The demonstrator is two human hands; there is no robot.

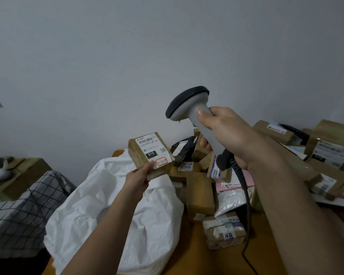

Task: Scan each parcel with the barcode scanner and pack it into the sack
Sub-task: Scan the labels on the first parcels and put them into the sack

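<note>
My left hand [139,177] holds up a small brown cardboard parcel [145,155] with a white label marked 010 and a red-edged sticker facing me. It hangs above the white sack [107,205], which lies crumpled at centre left. My right hand [222,132] grips the handle of a grey barcode scanner [189,104]. The scanner's dark head sits above and to the right of the parcel, tilted down to the left. Its coiled black cable [246,195] drops beside my right forearm.
A heap of brown boxes and mailer bags [199,193] covers the wooden table [191,261] to the right, with more boxes [330,153] at far right. At left, a checked cloth [24,211] bears another box [22,175]. A plain wall stands behind.
</note>
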